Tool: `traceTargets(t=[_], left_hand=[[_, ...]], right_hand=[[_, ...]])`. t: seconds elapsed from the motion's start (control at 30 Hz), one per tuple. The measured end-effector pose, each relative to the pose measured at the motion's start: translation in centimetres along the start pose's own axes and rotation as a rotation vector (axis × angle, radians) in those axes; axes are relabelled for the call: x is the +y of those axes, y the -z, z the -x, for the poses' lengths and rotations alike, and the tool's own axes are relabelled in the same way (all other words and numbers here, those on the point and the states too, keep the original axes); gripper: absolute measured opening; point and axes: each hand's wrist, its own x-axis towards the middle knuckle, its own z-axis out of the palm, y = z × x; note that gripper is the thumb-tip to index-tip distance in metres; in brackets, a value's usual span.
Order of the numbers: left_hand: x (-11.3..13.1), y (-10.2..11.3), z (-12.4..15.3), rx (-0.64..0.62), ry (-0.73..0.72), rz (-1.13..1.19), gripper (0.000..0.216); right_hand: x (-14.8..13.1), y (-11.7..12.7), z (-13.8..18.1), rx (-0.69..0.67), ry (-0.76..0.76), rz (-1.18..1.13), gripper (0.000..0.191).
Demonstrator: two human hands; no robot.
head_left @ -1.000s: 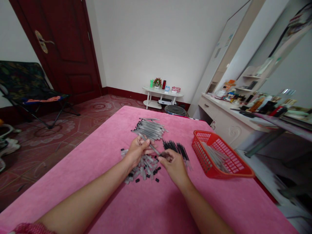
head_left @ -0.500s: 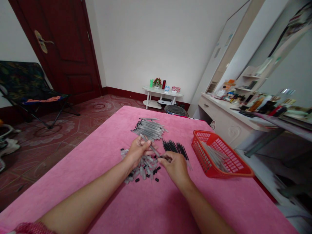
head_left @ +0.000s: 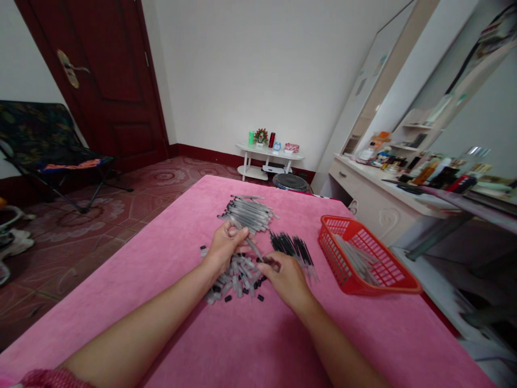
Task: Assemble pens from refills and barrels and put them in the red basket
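And the right hand is edging slightly closer to the left hand than it was 0.5 seconds ago, both working on 1 slim, straight, translucent grey pen barrel, seemingly plastic. That is suggesting the work on this piece is continuing, not finishing. The left hand is clamping the barrel between thumb and fingers; the right is pinching its near end, its fingers hiding whether a separate small part is there too. The barrel is hanging between the 2 hands, slanting down to the right, looking smooth, pale and a little blurred. It is hovering just above a loose heap of clear and black small plastic caps, while a row of grey translucent pens is lying beyond on the pink plush cloth.
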Motion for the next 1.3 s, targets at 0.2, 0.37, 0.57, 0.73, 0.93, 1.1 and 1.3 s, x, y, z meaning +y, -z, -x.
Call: traceTargets(t=[0.2, 0.37, 0.57, 0.73, 0.93, 1.1, 1.3], left_hand=[[0.8, 1.3, -1.2, 0.123, -0.079, 0.017, 0.038], [2.2, 4.1, -3.2, 0.352, -0.138, 0.143, 0.031], [2.1, 2.4, -1.9, 0.191, -0.071, 0.111, 0.035], [1.4, -1.4, 1.0, -0.058, -0.042, 0.012, 0.037], [0.8, -2.1, 1.6, -0.204, -0.082, -0.075, 0.034], [0.9, 1.1, -1.2, -0.136, -0.307, -0.425, 0.035], [0.1, 4.8, -3.8, -0.200, -0.478, -0.939, 0.037]], right_hand=[[0.1, 2.4, -0.3, -0.133, 0.041, 0.131, 0.020], [0.4, 6.7, -0.5, -0.201, -0.042, 0.430, 0.020], [0.5, 8.5, -1.0, -0.078, -0.247, 0.641, 0.027], [-1.5, 5.6, -0.5, -0.003, -0.013, 0.269, 0.023], [-2.2, 3.6, -0.2, -0.015, 0.048, 0.151, 0.011], [0.8, 9.2, -1.5, 0.178, -0.056, 0.178, 0.020], [4.3, 16.3, -1.4, 0.429, -0.382, 0.629, 0.035]])
